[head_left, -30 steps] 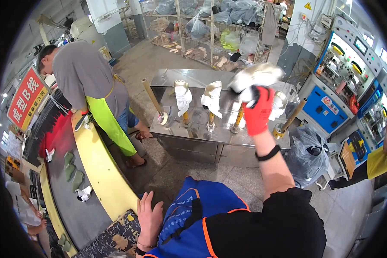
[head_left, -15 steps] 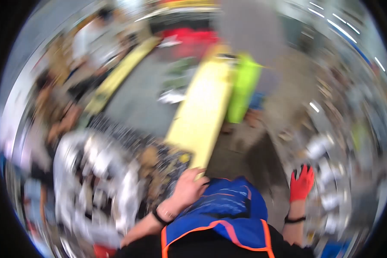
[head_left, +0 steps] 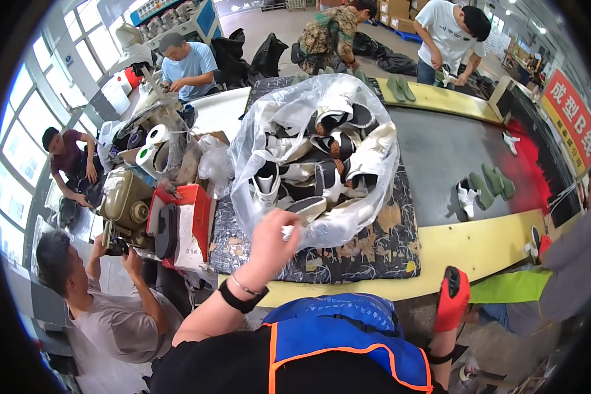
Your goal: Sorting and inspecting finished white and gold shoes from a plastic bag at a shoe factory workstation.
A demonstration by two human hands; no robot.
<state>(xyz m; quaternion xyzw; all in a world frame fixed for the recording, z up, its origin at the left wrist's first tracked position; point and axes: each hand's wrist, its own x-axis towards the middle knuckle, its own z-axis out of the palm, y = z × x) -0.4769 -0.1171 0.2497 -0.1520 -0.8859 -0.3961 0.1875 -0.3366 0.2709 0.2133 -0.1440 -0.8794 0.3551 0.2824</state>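
A: What is seen?
B: A clear bag [head_left: 322,151] of shoe uppers is set on the mat [head_left: 374,253]. Its near edge is pinched by the left hand [head_left: 274,238].
A: Risk?
B: The plastic could be torn. The gloved right hand [head_left: 452,299] hangs loosely curled, with nothing held.

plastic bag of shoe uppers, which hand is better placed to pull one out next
Left, probably. The left hand is raised at the near edge of the clear plastic bag, touching it. The right hand, in a red glove, hangs low beside the yellow table edge, away from the bag.
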